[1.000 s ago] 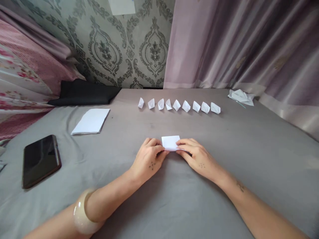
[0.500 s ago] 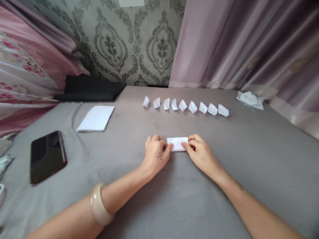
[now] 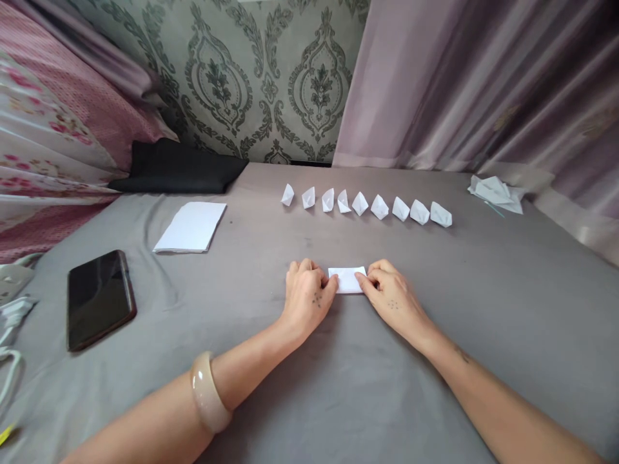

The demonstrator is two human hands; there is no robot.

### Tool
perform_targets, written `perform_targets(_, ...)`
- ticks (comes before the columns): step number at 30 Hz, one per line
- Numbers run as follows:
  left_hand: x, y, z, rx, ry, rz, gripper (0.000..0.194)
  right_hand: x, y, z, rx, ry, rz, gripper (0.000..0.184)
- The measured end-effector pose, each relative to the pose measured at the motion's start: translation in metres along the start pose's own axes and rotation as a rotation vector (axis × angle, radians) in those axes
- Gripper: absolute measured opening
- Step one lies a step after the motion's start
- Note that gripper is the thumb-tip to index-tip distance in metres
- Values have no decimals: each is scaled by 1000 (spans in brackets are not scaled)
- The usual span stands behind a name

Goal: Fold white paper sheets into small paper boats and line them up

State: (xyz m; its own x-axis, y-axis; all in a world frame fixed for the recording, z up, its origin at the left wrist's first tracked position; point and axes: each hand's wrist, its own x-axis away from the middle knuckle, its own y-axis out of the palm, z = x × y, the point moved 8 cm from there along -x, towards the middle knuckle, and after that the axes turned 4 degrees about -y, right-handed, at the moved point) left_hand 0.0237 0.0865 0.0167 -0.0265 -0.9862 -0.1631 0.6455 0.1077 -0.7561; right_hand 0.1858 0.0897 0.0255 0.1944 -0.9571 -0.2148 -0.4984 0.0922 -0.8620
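Note:
A small folded rectangle of white paper (image 3: 347,281) lies on the grey cloth between my two hands. My left hand (image 3: 309,289) pinches its left end, thumb on top and fingers curled behind. On the right end, my right hand (image 3: 389,290) does the same, its thumb pressing the upper face. Beyond them stands a row of several small folded white paper shapes, the middle one (image 3: 360,204) pointed at the top. A stack of white paper sheets (image 3: 191,227) rests to the left of the row.
At the left lies a dark phone (image 3: 100,299), with a white cable and plug (image 3: 13,312) beside it. Black folded cloth (image 3: 181,166) sits at the back left. Crumpled white paper (image 3: 496,192) is at the far right, near the purple curtain (image 3: 425,84).
Both thumbs have moved onto the top of the paper, whose near edge is now folded over flat. The whole view has shifted, bringing the cable in at the left.

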Motion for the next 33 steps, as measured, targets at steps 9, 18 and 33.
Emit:
perform_targets(9,-3,2,-1,-36,7,9,37,1,1,0,12,24,17,39)
perform_targets(18,-3,2,1,-62,0,6,38,0,2,1,12,79,5,39)
perform_targets(33,-4,5,3,-176,-3,-60,38,1,4,2,43,143,-38,40)
